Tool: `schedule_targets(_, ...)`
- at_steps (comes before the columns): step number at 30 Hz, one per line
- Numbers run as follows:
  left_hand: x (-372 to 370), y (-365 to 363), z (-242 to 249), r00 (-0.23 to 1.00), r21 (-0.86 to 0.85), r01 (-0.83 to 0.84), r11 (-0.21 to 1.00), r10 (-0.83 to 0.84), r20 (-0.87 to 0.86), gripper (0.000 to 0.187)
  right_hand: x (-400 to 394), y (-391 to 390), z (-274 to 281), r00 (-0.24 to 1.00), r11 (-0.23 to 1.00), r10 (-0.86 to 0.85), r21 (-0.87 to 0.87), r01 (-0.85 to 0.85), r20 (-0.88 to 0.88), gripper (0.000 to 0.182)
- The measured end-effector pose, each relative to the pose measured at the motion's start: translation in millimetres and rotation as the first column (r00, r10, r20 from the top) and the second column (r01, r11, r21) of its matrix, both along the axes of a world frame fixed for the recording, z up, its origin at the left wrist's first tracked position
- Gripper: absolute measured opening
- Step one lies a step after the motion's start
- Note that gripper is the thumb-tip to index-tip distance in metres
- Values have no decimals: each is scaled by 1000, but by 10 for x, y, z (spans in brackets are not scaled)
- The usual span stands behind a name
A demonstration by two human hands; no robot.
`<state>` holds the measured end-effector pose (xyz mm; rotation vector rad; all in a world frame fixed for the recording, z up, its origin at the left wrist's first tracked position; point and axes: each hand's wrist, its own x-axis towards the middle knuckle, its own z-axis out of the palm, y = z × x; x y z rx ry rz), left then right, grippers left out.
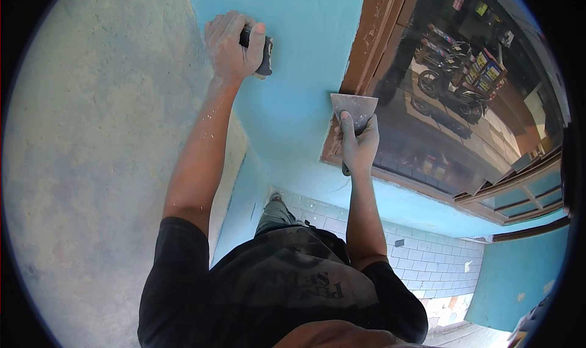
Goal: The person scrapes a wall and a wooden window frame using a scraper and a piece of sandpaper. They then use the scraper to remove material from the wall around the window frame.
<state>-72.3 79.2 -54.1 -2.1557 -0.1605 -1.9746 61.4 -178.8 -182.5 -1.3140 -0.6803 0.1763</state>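
My left hand (232, 49) presses a folded piece of dark sandpaper (267, 60) against the turquoise wall (299, 43), fingers curled over it and thumb along its near side. White dust coats the fingers. In my right hand (360, 143) is a putty knife (355, 108), gripped by its handle with the thumb on the wide, stained blade. The blade points up and overlaps the lower part of the brown window frame (373, 36). Part of the knife's handle is hidden in the fist.
Bare, patchy plaster (104, 134) borders the blue paint on the left. The window glass (439, 116) at right reflects parked motorcycles. Below is a tiled floor (427, 256) with a small dark scrap (400, 243) on it. An open window sash (525, 195) juts out at lower right.
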Motion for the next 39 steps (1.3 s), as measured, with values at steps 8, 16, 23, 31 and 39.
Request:
schedule_targets(8,277,502,7,979,239,-40,970,-10,204,32,-31,172,-37,989,991,-133,-24,135,73,35)
schedule_targets(16,209,544,-35,977,279,-4,960,-56,206,43,-66,238,62,995,994,-95,50,95,-2,35)
schedule_targets(23,240,595,-84,965,307,-48,950,-36,261,45,-143,269,231,998,998,-55,12,55,-36,35)
schedule_targets(31,278,637,-88,954,338,-56,940,-49,294,44,-216,163,136,997,997,-58,44,60,-54,37)
schedule_targets(39,239,532,-47,964,263,-53,963,-20,266,46,-215,184,163,991,998,17,63,-9,-130,37)
